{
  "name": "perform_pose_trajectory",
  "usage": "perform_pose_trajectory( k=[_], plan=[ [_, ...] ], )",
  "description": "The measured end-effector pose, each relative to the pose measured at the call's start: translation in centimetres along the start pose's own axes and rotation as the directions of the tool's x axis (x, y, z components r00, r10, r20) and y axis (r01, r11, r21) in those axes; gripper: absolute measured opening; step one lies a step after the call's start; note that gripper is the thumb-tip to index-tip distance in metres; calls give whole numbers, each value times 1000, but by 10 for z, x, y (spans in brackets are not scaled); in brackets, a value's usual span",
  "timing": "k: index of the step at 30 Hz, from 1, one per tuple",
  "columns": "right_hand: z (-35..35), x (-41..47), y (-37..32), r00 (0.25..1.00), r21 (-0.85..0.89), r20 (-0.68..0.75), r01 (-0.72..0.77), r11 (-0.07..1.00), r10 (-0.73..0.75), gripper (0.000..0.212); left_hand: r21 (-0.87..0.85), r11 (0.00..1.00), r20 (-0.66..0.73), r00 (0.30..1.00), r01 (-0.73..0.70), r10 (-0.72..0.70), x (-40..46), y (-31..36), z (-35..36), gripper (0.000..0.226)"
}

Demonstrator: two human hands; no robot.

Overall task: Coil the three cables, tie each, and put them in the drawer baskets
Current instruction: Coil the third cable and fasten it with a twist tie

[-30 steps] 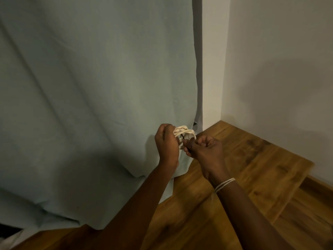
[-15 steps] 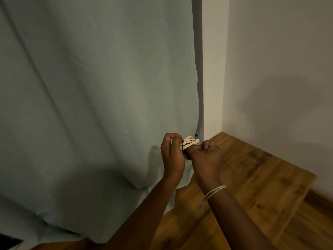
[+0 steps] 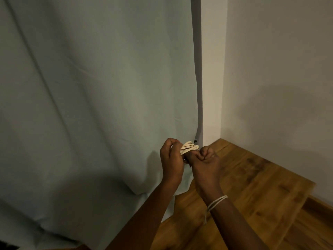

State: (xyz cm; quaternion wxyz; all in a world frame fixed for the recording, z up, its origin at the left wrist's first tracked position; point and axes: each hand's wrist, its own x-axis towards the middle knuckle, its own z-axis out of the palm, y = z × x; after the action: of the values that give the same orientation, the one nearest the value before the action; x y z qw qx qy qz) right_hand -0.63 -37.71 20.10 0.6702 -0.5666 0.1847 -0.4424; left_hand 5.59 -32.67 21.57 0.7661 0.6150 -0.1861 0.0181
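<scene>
Both hands dropped lower since earlier, left hand (image 3: 171,159) fingers clamped on cream cable coil (image 3: 189,147), right hand (image 3: 207,159) fingers curled shut beside it, likely cinching the tie.

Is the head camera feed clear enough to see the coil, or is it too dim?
Head view: dim, warm light; the cream cable coil stays readable between the left hand and right hand; soft shadows fall on the curtain and wall; wide-angle bending at edges.

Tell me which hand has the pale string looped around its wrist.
The right hand: thin pale string circles its wrist, with one end hanging. The left hand has a bare wrist. Both grip the cream cable coil between them.
</scene>
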Motion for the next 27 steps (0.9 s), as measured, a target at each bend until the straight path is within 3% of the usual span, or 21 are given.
perform_pose_trajectory(
  k=[6, 11, 18, 23, 27],
  plan=[
    [-9, -2, -8, 975, 140, 216, -85, 986, 54, 16, -49, 995, -61, 994, 86, -89, 11, -4, -9, 12],
    [-21, -5, -13, 926, 142, 377, -26, 990, -30, 19, 15, 997, -82, 994, 75, -74, 14, -13, -14, 13],
    [-18, 14, -24, 923, -37, 332, 219, 975, -194, 17, 146, 989, 29, 999, 19, -23, 10, -23, -13, 16],
    [-18, 26, -22, 948, -56, 294, 141, 988, -118, 15, 196, 980, 95, 995, -42, 24, 9, -20, -9, 20],
    [-19, 29, -20, 932, -71, 351, 122, 990, -90, 12, 215, 968, 160, 983, -126, 92, 11, -19, -13, 20]
  ],
)
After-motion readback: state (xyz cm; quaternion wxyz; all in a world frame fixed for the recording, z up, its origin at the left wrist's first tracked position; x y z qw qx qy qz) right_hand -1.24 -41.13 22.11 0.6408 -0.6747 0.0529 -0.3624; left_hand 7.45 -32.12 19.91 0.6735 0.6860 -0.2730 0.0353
